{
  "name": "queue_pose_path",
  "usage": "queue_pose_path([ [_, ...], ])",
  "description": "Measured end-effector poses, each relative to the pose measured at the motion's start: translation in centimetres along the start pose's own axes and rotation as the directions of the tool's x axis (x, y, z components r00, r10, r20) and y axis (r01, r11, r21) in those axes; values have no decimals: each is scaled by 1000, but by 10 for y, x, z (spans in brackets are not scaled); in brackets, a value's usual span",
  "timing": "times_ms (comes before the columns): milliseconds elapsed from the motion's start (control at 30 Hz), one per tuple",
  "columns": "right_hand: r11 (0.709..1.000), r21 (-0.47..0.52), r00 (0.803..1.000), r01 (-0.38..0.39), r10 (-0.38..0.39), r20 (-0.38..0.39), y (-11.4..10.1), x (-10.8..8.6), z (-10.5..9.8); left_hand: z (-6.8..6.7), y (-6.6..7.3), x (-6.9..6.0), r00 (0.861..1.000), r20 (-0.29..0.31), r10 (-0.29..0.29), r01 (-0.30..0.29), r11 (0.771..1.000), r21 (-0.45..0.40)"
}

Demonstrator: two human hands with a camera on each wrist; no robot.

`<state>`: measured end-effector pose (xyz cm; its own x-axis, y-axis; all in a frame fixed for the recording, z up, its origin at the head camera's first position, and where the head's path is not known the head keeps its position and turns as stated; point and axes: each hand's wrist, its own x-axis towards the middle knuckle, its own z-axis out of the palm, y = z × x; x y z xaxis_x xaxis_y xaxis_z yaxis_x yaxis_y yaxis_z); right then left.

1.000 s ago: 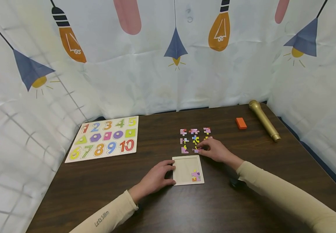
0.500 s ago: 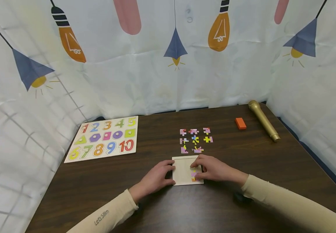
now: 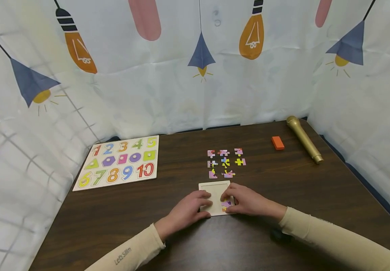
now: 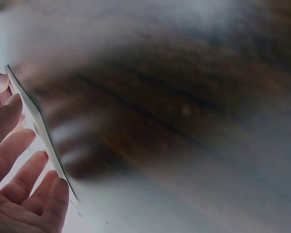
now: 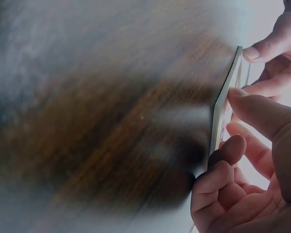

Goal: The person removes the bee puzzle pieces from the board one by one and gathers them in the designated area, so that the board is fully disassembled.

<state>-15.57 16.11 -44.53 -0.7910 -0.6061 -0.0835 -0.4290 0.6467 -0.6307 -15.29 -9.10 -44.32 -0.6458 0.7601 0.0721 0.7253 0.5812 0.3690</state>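
Observation:
In the head view a square wooden puzzle tray (image 3: 211, 213) lies flat on the dark table. One pink, yellow and orange jigsaw piece (image 3: 226, 204) sits in its near right corner. My right hand (image 3: 250, 201) has its thumb and index finger on opposite sides of this piece. My left hand (image 3: 187, 209) rests on the tray's left side, its fingers loosely stretched over the floor. The left wrist view gives the tray's edge (image 4: 41, 126) beside the left fingers. Curled right fingers show at the tray's rim (image 5: 218, 116) in the right wrist view; the piece is mostly hidden there.
Several loose jigsaw pieces (image 3: 225, 162) lie in rows behind the tray. A number and shape board (image 3: 117, 162) is at the left. An orange block (image 3: 277, 143) and a gold microphone (image 3: 304, 139) lie at the back right. A printed curtain (image 3: 167, 94) surrounds the table.
My right hand came from the loose pieces to the piece in the tray, leaving those pieces behind. My left hand slid right, from the tray's edge onto its floor.

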Motion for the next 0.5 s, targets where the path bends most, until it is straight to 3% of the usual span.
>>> queue_pose_path([
  [500, 999, 33, 1000, -4, 5, -18, -2, -4, 3, 6, 8, 7, 999, -46, -27, 30, 997, 64],
])
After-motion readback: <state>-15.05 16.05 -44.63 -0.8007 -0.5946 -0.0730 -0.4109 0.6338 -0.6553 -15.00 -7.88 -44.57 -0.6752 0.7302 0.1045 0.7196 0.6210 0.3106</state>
